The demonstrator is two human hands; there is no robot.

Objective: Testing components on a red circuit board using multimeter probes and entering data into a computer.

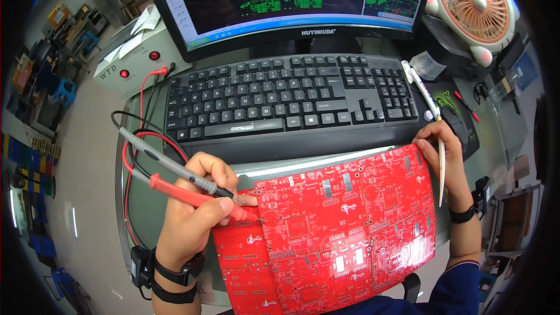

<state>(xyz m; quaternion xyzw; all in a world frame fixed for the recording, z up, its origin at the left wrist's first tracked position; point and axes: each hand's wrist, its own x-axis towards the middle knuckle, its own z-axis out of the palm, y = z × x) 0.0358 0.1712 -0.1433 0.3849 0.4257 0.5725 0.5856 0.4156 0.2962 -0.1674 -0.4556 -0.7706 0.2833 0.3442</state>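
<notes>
My left hand (201, 204) is closed around two test probes, held like pens. The red probe (186, 197) has its tip on or just over the upper left part of a red circuit board panel (344, 204). The grey-and-black probe (169, 162) points the same way, its tip close to the board. A second red board (242, 280) sticks out to the left from under the first. My right hand (446, 151) pinches the upper right corner of the top panel. A slender white pen-like stick (441, 178) is also held in that hand, pointing down beside the board.
Behind the boards lies a black keyboard (280, 96), with a monitor (280, 0) showing a green layout beyond it. At left, red and black leads (142, 96) run to a box (137, 61) with red knobs. A mouse (455, 122), red pen (466, 107) and fan (475, 3) stand at right.
</notes>
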